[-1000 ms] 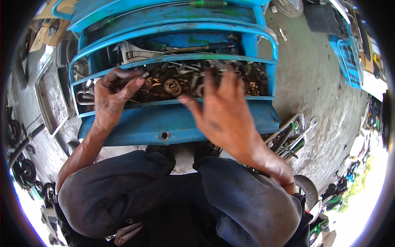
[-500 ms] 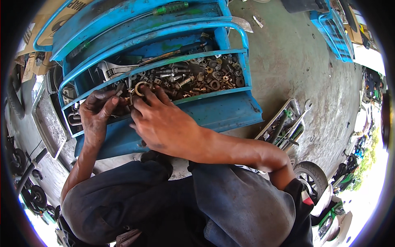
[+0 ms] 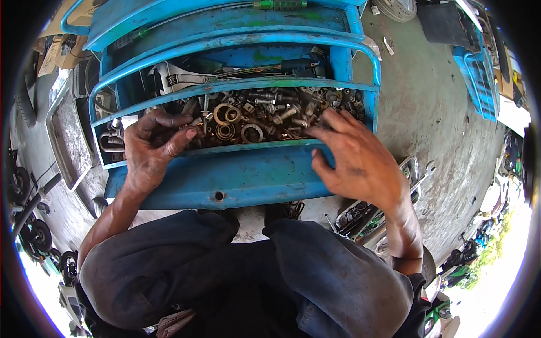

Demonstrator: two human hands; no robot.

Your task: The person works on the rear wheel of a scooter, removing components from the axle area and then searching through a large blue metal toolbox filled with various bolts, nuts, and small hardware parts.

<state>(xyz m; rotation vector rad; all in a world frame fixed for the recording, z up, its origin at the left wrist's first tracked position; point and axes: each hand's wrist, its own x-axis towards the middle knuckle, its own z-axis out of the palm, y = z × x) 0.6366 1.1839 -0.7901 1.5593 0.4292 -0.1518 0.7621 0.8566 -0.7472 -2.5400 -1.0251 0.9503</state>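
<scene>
A blue metal toolbox [image 3: 236, 173] spreads before me, its front tray filled with loose bolts [image 3: 288, 114], washers [image 3: 252, 133] and metal rings [image 3: 226, 114]. Over the tray's left part, my left hand [image 3: 155, 145] has thumb and forefinger pinched together. A small metal piece shows at their tips, too small to name. My right hand [image 3: 360, 158] reaches to the tray's right part, palm down, fingers apart and tips among the bolts. The hand itself hides some of the hardware there. Sockets [image 3: 115, 135] lie at the tray's left end, beside my left hand.
Behind the front tray lie an adjustable wrench [image 3: 183, 78] and a long green-handled screwdriver [image 3: 279, 4]. A metal tray of tools [image 3: 360, 217] with a spanner [image 3: 430, 169] is on the floor at right. An empty-looking metal tray [image 3: 70, 146] stands at left. A blue crate [image 3: 479, 84] is far right.
My right hand has moved from beside my left hand to the tray's right part, uncovering rings and washers. My left hand stays pinched at the left. The toolbox appears shifted rightward in view.
</scene>
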